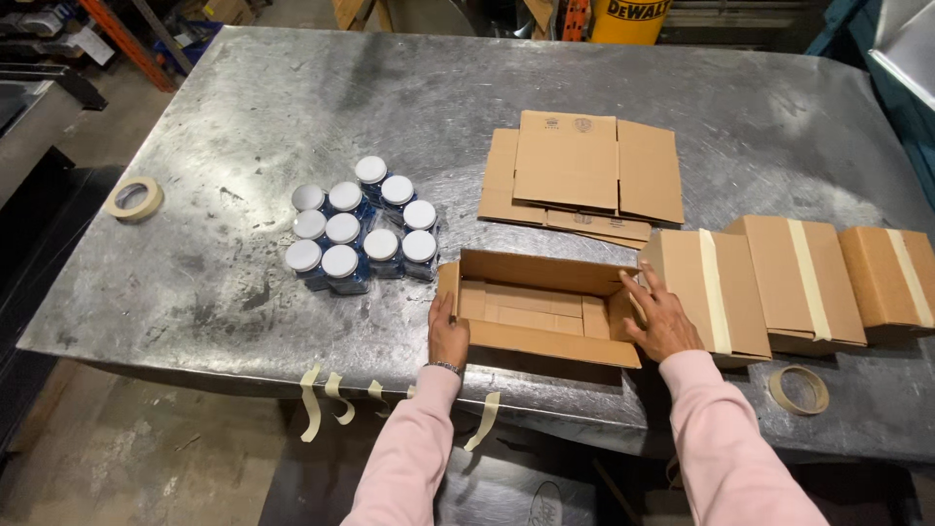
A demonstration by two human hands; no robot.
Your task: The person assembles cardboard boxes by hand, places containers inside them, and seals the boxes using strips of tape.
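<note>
Near the front edge of the metal table [243,127], your left hand [447,334] and right hand [661,319] press flat, fingers together, against opposite ends of an open cardboard box [539,310]. White-lidded jars [358,234] cluster just left; three taped boxes [804,281] sit right.

Both hands are on the open cardboard box [534,310] near the front edge of the metal table [243,117]: left hand [447,335] flat against its left end, right hand [661,322] pressing the right end flap. Just left of the box sits a cluster of white-lidded jars [358,237] (ten lids showing). Behind it, a stack of flattened cartons [582,175]. To the right, three taped boxes [804,278] in a row. A tape roll [798,390] lies beside the right sleeve, another tape roll [134,198] far left, and tape strips [326,397] hang off the table edge.
</note>
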